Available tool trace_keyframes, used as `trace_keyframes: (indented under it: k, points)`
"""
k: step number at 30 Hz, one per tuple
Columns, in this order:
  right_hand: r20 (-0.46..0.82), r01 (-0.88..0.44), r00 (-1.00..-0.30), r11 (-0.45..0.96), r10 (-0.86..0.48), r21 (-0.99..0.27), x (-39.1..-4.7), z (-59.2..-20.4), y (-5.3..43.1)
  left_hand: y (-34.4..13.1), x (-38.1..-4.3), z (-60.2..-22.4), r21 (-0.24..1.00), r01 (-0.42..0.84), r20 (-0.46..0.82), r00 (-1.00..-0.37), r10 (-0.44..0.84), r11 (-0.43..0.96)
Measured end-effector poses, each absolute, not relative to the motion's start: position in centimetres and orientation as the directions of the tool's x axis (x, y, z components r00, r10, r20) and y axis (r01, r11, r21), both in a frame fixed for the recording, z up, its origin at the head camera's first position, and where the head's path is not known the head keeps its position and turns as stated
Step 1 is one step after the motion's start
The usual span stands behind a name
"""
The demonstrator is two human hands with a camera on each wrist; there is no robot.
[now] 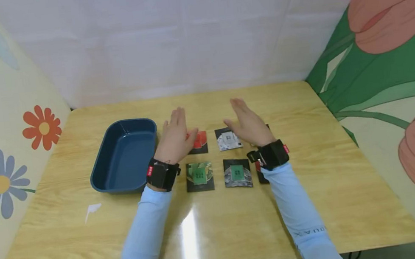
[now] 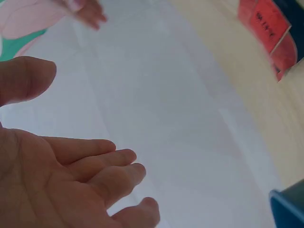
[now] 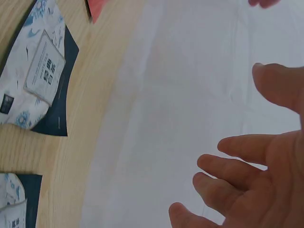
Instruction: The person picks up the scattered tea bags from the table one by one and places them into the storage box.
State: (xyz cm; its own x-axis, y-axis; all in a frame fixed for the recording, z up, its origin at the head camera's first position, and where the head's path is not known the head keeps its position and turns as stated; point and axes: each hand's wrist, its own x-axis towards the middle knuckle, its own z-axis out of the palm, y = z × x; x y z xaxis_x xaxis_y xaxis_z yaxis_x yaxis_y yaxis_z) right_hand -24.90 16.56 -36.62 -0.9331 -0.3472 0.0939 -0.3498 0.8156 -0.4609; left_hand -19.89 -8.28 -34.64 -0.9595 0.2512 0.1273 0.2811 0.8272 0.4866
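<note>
My left hand [image 1: 176,139] is held above the table, fingers extended and thumb apart, between a blue basin [image 1: 98,167] and a red packet [image 1: 202,142]. In the left wrist view its palm [image 2: 52,175] shows with nothing in it. My right hand [image 1: 249,125] hovers beside a white-and-blue packet [image 1: 228,140], likewise holding nothing in the right wrist view. Nearer me lie a green packet [image 1: 199,176] and a grey packet with a green label [image 1: 237,173]. A dark red packet [image 1: 262,175] is mostly hidden by the right wrist, and another lies partly behind the right hand.
The packets lie flat in two rows on the wooden table [image 1: 334,200]. A small white flag-shaped piece [image 1: 93,208] sits at the left front. A white cloth [image 1: 181,38] hangs behind the table, with flower-patterned panels on both sides.
</note>
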Motion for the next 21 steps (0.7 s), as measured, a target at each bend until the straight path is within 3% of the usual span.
trace_keyframes:
  k: [6,13,21]
  points:
    - [0.087,-0.291,-0.954,0.816,-0.287,-0.5,-24.8,-36.3,17.9,-12.0,-17.0,-32.2,0.519,0.314,0.184,-0.949,0.255,0.795]
    - [0.077,-0.273,-0.959,0.82,-0.272,-0.504,-25.2,-36.0,19.2,-20.2,-14.1,-29.4,0.457,0.295,0.23,-0.951,0.209,0.839]
    - [0.075,-0.208,-0.978,0.85,-0.197,-0.484,-25.2,-35.7,21.7,-29.7,-16.1,-31.9,0.41,0.068,-0.139,-0.981,0.136,0.91]
